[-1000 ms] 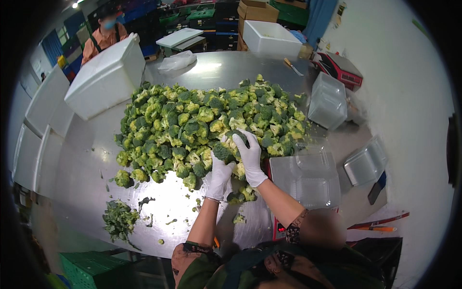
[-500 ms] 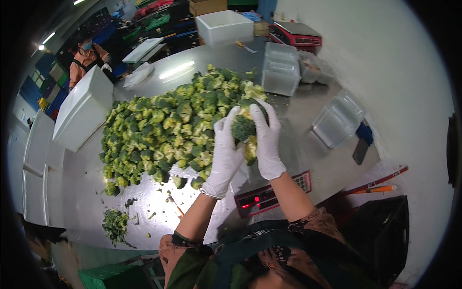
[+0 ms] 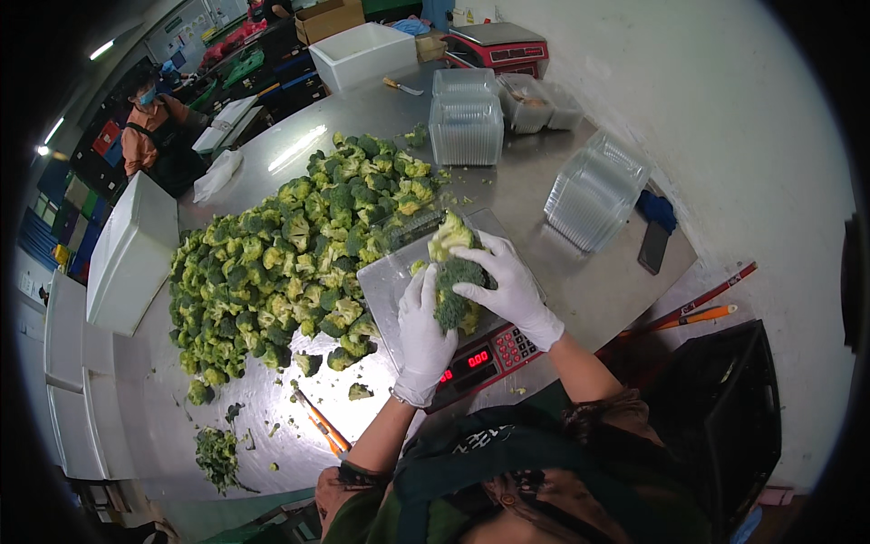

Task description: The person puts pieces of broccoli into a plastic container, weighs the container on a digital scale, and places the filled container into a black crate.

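Between my two white-gloved hands is a small bunch of broccoli florets [image 3: 459, 281], green heads with pale stems. My left hand [image 3: 424, 331] cups them from the left, and my right hand [image 3: 507, 286] curls over them from the right. Both hands are over the metal plate of a red digital scale [image 3: 480, 363] with a lit display. A clear plastic tray [image 3: 405, 230] shows on the plate, partly hidden by the broccoli and my hands. To the left, a large heap of broccoli florets [image 3: 272, 263] spreads across the metal table [image 3: 163, 426].
Stacked clear trays [image 3: 467, 122] and more trays [image 3: 598, 190] stand at the right, beside a phone [image 3: 652, 247]. Orange-handled knives [image 3: 322, 424] lie near me, another knife [image 3: 403, 87] farther back. White foam boxes [image 3: 136, 254] flank the table. A co-worker [image 3: 154, 136] stands far left.
My hands have come down and slightly left with the broccoli, closer to the scale. The view has shifted, so the scale and its plate show more fully.
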Demonstrator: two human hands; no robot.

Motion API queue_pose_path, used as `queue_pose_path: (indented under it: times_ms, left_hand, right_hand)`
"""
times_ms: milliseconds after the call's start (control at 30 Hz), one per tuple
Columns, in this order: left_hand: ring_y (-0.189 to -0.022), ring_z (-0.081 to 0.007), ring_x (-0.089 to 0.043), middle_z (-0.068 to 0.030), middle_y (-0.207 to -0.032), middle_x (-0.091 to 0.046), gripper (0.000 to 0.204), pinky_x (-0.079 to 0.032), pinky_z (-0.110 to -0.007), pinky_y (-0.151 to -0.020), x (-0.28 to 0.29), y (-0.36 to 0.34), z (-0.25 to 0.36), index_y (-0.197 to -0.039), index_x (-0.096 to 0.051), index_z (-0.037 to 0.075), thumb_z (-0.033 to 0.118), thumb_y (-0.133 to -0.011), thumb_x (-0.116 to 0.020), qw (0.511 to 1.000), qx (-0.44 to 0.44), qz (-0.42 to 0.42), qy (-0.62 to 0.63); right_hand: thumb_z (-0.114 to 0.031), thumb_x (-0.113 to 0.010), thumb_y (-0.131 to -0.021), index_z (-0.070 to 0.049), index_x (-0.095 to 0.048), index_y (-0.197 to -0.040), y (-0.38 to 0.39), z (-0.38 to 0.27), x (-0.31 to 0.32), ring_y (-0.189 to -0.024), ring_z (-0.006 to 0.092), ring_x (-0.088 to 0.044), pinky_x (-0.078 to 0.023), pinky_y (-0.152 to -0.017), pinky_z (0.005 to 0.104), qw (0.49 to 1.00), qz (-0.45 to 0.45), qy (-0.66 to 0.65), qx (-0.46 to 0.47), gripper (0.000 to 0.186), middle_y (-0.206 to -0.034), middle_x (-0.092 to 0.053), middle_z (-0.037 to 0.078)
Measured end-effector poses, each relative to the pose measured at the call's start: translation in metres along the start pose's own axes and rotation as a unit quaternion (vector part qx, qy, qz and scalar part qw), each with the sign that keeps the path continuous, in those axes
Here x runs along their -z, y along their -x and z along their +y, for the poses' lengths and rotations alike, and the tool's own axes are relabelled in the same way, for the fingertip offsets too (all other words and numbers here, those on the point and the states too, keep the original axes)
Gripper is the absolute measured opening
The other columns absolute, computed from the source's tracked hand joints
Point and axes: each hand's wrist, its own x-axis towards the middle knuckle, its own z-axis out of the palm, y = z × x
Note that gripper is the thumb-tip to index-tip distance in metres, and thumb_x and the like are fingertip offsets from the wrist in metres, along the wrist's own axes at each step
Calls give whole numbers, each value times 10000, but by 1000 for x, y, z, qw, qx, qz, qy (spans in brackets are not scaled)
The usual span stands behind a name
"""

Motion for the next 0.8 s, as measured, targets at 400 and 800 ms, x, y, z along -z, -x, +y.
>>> queue_pose_path:
  times_ms: [400,800]
  left_hand:
    - [-1373,-382,-436,-149,-1394,-536,532,-280,-510,-1174,0,37,-16,-1416,-513,65,154,-897,-591,993,-35,84,76]
    - [-1076,-337,-577,-115,-1064,-620,491,-368,-509,-1046,-11,43,-19,-1317,-578,38,-63,-837,-593,980,17,155,123]
  right_hand:
    - [-485,-761,-819,-176,-696,-1190,22,4,5,-1291,301,-470,-343,-1062,465,993,-51,102,39,487,-1297,-565,90]
    - [-179,-747,-881,-81,-639,-930,27,18,-2,-1060,309,-589,-454,-933,410,992,94,-57,-58,154,-1116,-622,105]
